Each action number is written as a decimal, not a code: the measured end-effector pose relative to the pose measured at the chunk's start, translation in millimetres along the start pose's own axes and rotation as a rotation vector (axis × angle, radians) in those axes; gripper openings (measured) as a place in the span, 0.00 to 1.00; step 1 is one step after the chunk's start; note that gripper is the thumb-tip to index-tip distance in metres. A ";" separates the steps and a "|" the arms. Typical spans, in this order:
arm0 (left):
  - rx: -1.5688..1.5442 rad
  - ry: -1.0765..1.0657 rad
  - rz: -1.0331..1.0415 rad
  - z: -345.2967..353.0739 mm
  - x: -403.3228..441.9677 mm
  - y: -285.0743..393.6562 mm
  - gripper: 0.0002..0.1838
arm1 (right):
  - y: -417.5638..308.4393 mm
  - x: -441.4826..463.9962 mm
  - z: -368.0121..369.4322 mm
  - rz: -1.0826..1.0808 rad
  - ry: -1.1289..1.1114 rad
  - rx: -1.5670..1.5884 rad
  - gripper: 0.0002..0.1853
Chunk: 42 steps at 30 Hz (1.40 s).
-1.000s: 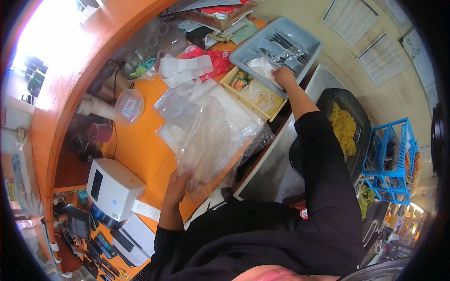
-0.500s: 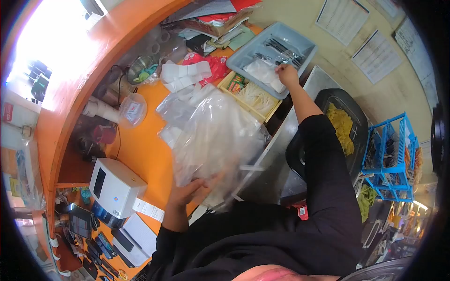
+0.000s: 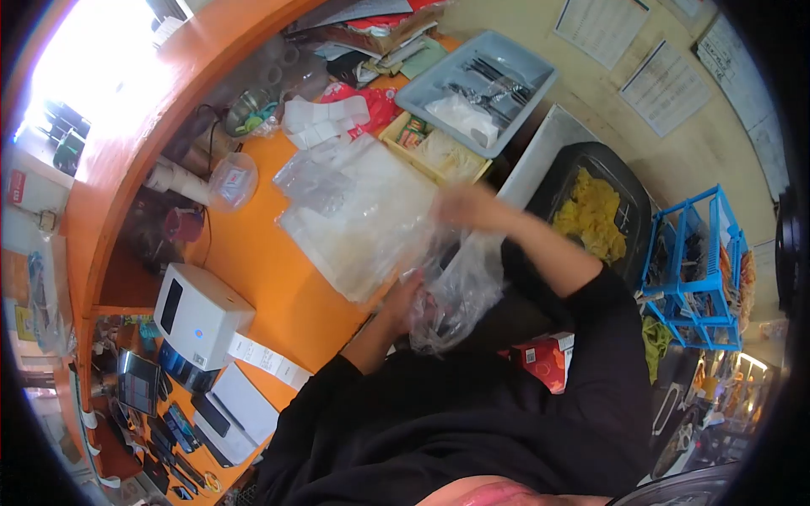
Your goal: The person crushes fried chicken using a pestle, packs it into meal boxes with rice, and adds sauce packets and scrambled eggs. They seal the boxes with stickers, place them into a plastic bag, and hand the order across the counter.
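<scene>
My left hand [image 3: 407, 301] is at the near edge of the orange counter, its fingers closed on a crumpled clear plastic bag [image 3: 464, 291]. Just above the bag is my right hand [image 3: 462, 205], blurred by motion, so its fingers and anything in them cannot be made out. Flat clear plastic bags [image 3: 359, 219] lie stacked on the counter beyond my left hand. A grey-blue tray [image 3: 540, 84] holds black cutlery and a white packet [image 3: 462, 118]. Next to it stands a yellow basket [image 3: 434, 164] with small packets and thin pale sticks.
A white printer [image 3: 202, 316] with a paper strip stands on the orange counter [image 3: 278, 312] at left. A round clear container [image 3: 232, 181] sits behind it. To the right are a black tray of yellow food [image 3: 595, 215] and a blue rack [image 3: 692, 270].
My right hand has left the grey-blue tray and come down beside my left. My left hand has moved right with a plastic bag, now bunched up off the counter. The view has shifted slightly.
</scene>
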<state>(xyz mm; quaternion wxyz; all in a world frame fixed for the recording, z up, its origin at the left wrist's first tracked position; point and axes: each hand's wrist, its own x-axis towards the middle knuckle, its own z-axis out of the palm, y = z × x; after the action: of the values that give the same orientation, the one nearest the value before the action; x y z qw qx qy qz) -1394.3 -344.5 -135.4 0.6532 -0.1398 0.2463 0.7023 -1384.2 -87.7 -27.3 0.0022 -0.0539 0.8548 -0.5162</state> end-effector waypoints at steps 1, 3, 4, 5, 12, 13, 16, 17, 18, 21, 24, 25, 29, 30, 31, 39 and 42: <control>0.128 0.077 0.070 6.6 -2.4 -1.1 0.13 | -9.6 -17.9 28.1 0.229 -0.295 -0.089 0.08; 0.391 0.219 0.221 27.7 -8.9 0.5 0.17 | -28.1 -47.3 54.6 0.133 -0.735 -0.439 0.12; 0.537 0.237 0.248 21.4 -5.0 0.3 0.19 | -41.6 -54.2 54.1 0.096 -0.888 -0.489 0.13; 0.681 0.258 0.274 8.7 -1.9 -1.2 0.21 | -38.5 -47.9 46.2 0.110 -0.803 -0.368 0.13; 1.150 0.368 0.442 -15.1 -0.3 -6.7 0.32 | 55.5 69.8 -107.1 0.223 0.760 -0.516 0.10; 1.218 0.371 0.433 -6.6 -6.7 -4.0 0.33 | 77.4 77.8 -122.2 0.400 0.806 -0.634 0.12; 1.342 0.356 0.456 20.7 -25.9 3.6 0.30 | 139.9 93.0 -142.7 0.704 0.669 -0.839 0.14; 1.329 0.331 0.492 16.9 -26.6 0.6 0.27 | 132.4 93.6 -137.0 0.779 0.678 -0.833 0.15; 1.316 0.308 0.520 15.1 -27.9 -0.1 0.23 | 125.9 95.6 -132.9 0.860 0.683 -0.822 0.15; 1.202 0.212 0.328 4.2 -25.9 0.9 0.17 | 123.5 108.0 -133.4 0.970 0.630 -0.748 0.15; 1.174 0.198 0.252 -5.0 -22.3 -2.3 0.15 | 133.7 109.0 -136.7 0.970 0.676 -0.670 0.14; 1.172 0.193 0.252 -4.3 -21.1 -2.2 0.15 | 137.7 108.1 -140.2 0.948 0.705 -0.642 0.14; 1.232 0.182 0.318 10.7 -25.2 -2.3 0.14 | 146.4 96.7 -149.2 0.794 0.890 -0.601 0.14; 1.295 0.193 0.333 15.1 -25.8 -0.1 0.15 | 135.0 90.0 -151.4 0.706 0.920 -0.569 0.13; 1.356 0.204 0.345 19.3 -26.5 0.7 0.15 | 118.7 81.7 -151.5 0.620 0.945 -0.536 0.13; 1.048 0.358 0.256 19.0 -19.8 -15.8 0.17 | -37.8 -54.0 9.2 -0.071 0.412 -0.405 0.06; 0.835 0.280 0.297 5.1 -4.7 -20.6 0.17 | -42.5 -122.7 90.0 0.225 -0.209 -0.881 0.07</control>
<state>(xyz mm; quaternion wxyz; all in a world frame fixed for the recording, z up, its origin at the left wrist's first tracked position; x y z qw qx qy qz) -1372.9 -345.4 -132.1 0.5065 0.0784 0.6109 0.6034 -1253.1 -175.2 -38.2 0.1213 -0.0083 0.9883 -0.0922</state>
